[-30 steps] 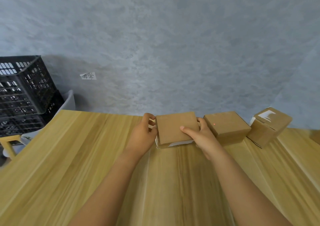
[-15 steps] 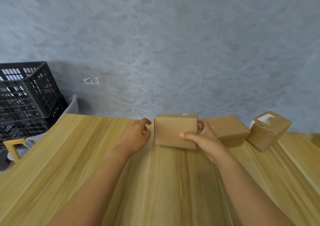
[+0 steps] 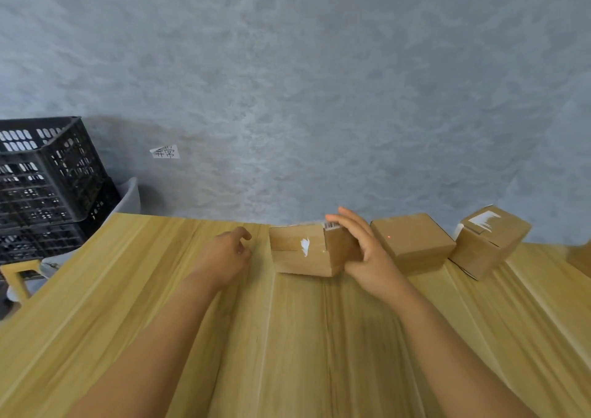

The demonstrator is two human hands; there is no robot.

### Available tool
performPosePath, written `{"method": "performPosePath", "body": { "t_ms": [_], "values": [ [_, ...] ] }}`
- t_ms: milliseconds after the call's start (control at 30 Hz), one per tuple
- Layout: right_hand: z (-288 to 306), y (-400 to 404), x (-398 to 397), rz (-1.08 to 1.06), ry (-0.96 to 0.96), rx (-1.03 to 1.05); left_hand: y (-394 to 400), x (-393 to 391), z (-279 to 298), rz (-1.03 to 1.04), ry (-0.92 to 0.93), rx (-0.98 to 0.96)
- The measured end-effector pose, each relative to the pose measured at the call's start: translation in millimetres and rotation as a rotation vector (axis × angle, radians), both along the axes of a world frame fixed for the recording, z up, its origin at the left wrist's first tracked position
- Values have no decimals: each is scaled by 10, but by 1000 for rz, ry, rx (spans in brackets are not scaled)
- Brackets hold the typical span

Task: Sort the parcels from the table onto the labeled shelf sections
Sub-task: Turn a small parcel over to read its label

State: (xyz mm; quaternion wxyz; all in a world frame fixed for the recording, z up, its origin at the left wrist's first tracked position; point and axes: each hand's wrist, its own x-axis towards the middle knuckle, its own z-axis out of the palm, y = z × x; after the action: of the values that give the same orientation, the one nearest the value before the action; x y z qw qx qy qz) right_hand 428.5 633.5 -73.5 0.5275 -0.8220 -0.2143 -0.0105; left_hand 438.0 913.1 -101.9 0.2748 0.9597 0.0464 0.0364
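Observation:
A brown cardboard parcel stands at the far edge of the wooden table, its taped seam facing me and a barcode label on its top right corner. My right hand grips its right end, fingers over the top. To the parcel's left my left hand hovers, loosely curled and holding nothing, a short gap away. To the right sit two more parcels, one plain, one with a torn white label.
Black plastic crates are stacked left of the table against the grey wall. A small paper label with handwriting is stuck on the wall. A white bin and a yellow stool stand below the crates.
The parcel has been tipped and turned from lying flat so its seam side faces me. My left hand has let go and drawn back to the left. My right hand keeps hold.

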Motion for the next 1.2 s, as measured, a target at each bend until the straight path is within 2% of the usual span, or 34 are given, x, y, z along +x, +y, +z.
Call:
{"method": "performPosePath", "body": {
  "t_ms": [67,133,233,367,467,600,800,933,1100,1167,1200],
  "values": [
    [49,16,17,-8,150,169,31,-12,-11,2,6,15],
    [15,58,56,-85,242,227,54,-33,-13,8,20,34],
    [-130,128,34,-177,359,1,1,-81,13,14,88,-4],
    [-216,196,2,-165,512,-132,-258,-172,92,-7,372,-489],
    [-152,219,21,-102,539,-47,-369,-171,207,70,299,-742],
    [-60,236,17,-73,553,140,-408,-121,381,66,199,-894],
    [73,168,23,-160,377,340,-264,-129,396,-18,219,-975],
    [318,41,117,-117,241,133,-118,-106,426,-89,194,-811],
    [666,139,221,144,150,-157,-192,-62,663,-342,301,-836],
    [736,197,269,160,106,-158,-237,-38,727,-408,337,-831],
    [749,220,296,102,55,-119,-252,-25,734,-401,312,-857]
  ]
}}
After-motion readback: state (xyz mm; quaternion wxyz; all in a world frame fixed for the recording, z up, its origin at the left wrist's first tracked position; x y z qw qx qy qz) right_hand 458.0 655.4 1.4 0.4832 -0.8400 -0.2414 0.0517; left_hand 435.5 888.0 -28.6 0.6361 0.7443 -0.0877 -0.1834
